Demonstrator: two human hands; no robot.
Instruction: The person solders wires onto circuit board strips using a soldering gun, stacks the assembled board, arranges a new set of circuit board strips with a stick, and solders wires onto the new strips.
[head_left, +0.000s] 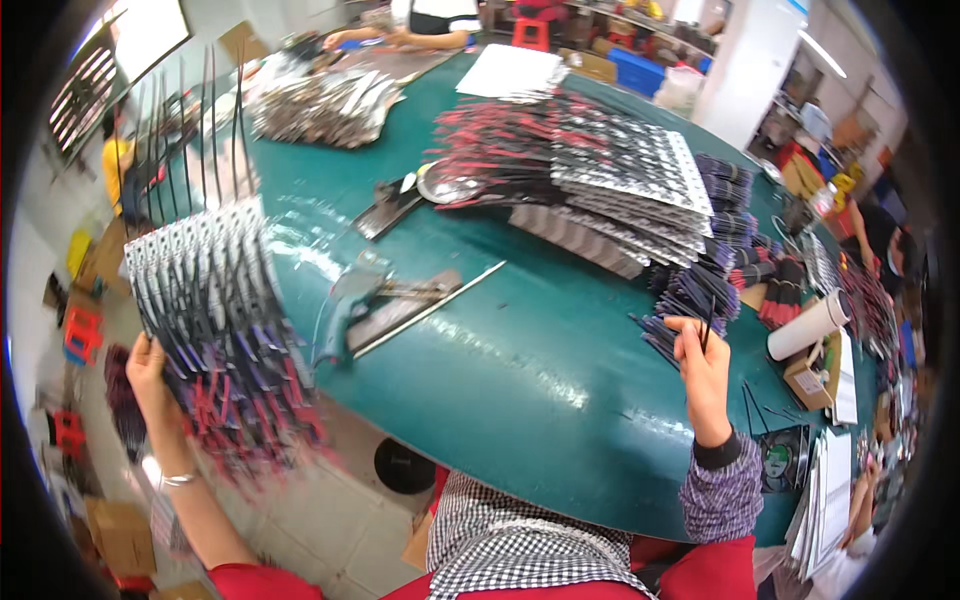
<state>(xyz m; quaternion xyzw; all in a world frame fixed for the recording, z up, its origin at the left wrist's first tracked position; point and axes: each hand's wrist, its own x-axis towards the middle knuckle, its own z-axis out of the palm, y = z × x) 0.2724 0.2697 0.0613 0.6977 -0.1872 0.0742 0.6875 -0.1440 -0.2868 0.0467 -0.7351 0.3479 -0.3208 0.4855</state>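
Fan of carded packs (pixel 215 330): a thick sheaf of flat packs with pale header cards and red and dark blue items below, spreading out like a fan and hanging off the left edge of the green table (pixel 520 390), over the floor.
Left hand (pixel 150 375): gripping the fan from its outer side, fingers wrapping round the lower part of the sheaf; a thin bracelet is sitting at the wrist.
Right hand (pixel 703 375): raised over the right part of the table, fingers pinching a few thin dark sticks (pixel 703 325) that are pointing upward.
Loose dark sticks (pixel 700 295): lying in a heap on the table just beyond the right hand, touching the stacks behind them.
Big stack of packs (pixel 610 170): lying across the far middle of the table, red and black pieces to the left, pale cards overlapping to the right.
Metal tool and strips (pixel 390 300): resting on the table between the two hands, near the left edge.
Silvery pile (pixel 325 105): sitting at the far left of the table.
White roll (pixel 808 325): lying at the right edge, beside a small cardboard box (pixel 812 375).
Another person (pixel 430 25): working at the far side of the table.
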